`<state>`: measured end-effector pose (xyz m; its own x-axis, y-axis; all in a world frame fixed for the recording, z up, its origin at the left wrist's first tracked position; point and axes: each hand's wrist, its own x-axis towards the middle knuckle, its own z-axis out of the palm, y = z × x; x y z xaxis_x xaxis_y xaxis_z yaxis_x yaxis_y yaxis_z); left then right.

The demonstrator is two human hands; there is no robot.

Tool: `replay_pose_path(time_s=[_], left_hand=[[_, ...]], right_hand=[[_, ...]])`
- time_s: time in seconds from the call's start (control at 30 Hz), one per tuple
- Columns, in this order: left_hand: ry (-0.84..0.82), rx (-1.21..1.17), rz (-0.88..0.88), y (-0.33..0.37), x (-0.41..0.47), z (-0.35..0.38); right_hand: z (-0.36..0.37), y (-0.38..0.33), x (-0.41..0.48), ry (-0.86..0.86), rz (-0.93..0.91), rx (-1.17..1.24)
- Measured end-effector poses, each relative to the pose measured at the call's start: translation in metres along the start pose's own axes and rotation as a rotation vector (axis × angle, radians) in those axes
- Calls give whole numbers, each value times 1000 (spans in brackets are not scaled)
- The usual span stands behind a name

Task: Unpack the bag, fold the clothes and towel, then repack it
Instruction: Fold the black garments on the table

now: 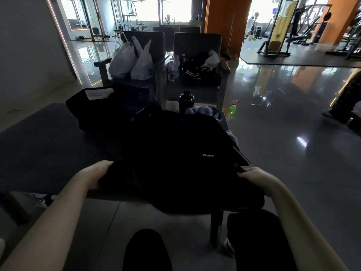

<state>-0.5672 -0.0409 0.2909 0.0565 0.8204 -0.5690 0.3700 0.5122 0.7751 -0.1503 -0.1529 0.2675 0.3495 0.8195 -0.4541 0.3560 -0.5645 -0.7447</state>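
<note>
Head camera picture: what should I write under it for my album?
Folding time: the left hand and right hand grip a black SPORTS garment draped over the dark table.

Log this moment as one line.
left hand: holds black garment | right hand: holds black garment | garment: spread over table | bag: on table behind

both arms are bare from the left hand (97,175) and right hand (256,178) to the frame's lower corners, black trousers (254,241) cover the legs at bottom centre, a pale shoe (228,249) beside them.
</note>
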Motion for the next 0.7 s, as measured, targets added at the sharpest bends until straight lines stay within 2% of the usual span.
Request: replay_pose_path(time_s=[0.13, 0.23, 0.37, 0.4, 0.43, 0.5, 0.57, 0.63, 0.7], left_hand=[[62, -101, -99, -3, 17, 2], [122, -250, -112, -2, 37, 0], [217, -511, -121, 10, 70, -6], [257, -508, -110, 14, 79, -6], [304, -444, -87, 17, 86, -3], [382, -145, -51, 19, 98, 6], [370, 131, -34, 14, 109, 18], [333, 272, -31, 5, 118, 29], [379, 337, 12, 2, 125, 37]], right_hand=[[0, 4, 18, 139, -16, 107], [1, 3, 33, 240, -96, 317], [-1, -8, 54, 359, -203, 467], [-1, -12, 61, 392, -214, 479], [-1, -14, 71, 413, -218, 476], [3, -14, 88, 392, -175, 390], [10, -6, 105, 281, -77, 213], [19, 2, 109, 215, -18, 41], [27, 10, 112, 208, 8, 10]])
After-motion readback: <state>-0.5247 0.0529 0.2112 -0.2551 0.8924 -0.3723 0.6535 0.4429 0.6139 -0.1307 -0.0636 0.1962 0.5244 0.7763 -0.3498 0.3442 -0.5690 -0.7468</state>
